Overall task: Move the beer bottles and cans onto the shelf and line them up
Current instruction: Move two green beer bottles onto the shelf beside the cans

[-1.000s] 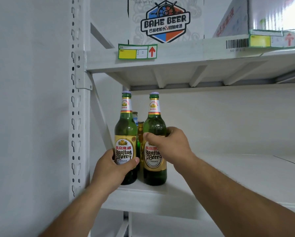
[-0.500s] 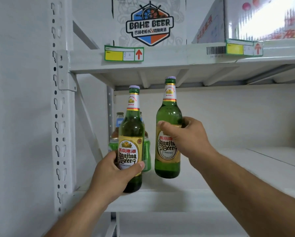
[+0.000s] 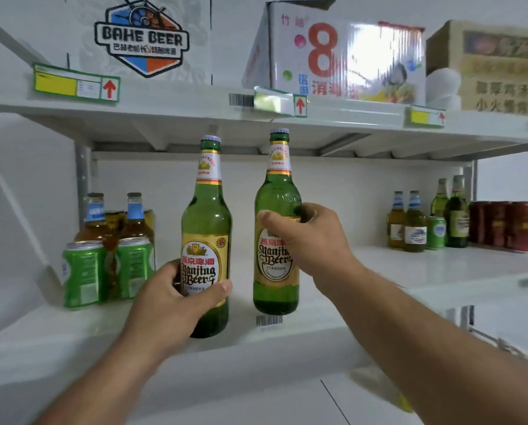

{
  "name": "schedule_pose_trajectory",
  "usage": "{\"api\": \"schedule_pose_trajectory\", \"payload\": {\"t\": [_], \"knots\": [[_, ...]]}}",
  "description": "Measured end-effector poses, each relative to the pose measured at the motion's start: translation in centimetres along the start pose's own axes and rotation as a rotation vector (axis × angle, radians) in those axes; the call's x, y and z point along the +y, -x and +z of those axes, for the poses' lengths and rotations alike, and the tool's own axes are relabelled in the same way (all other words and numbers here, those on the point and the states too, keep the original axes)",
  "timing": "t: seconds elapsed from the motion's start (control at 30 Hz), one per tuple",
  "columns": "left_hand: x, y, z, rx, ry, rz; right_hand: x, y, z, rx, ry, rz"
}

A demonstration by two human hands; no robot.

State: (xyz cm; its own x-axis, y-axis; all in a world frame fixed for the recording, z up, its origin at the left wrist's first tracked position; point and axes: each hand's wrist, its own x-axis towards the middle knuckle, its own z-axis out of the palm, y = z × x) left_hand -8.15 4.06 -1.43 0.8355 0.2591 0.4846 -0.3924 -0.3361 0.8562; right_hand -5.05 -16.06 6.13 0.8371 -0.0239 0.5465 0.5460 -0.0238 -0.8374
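Both hands hold tall green Yanjing beer bottles over the white shelf [image 3: 440,271]. My left hand [image 3: 177,299] grips the left bottle [image 3: 206,216] low on its label, its base near the shelf's front edge. My right hand [image 3: 311,240] grips the right bottle [image 3: 276,191] at mid body, lifted slightly above the shelf. Both bottles are upright. At the shelf's left end stand two green cans [image 3: 85,271] with amber blue-necked bottles [image 3: 95,216] behind them.
At the shelf's right end stand several bottles [image 3: 416,225], a green can [image 3: 436,233] and red cans [image 3: 501,225]. The upper shelf [image 3: 195,99] hangs just above the bottle caps and carries a Bahe Beer carton [image 3: 143,38] and other boxes [image 3: 348,56].
Both bottles have been lifted from the left corner and carried right along the shelf. They are now further apart, and the view has swung right, showing the drinks at the right end.
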Motion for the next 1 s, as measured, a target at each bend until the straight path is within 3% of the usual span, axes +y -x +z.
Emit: {"api": "schedule_pose_trajectory", "payload": {"t": [0.57,1.0], "knots": [[6.6,7.3,21.0,-0.170,0.110,-0.014,-1.8,3.5,-24.0,0.167,0.121,0.020],[9.0,8.6,35.4,-0.308,0.169,-0.004,0.4,2.7,-37.3,0.276,0.204,0.016]]}}
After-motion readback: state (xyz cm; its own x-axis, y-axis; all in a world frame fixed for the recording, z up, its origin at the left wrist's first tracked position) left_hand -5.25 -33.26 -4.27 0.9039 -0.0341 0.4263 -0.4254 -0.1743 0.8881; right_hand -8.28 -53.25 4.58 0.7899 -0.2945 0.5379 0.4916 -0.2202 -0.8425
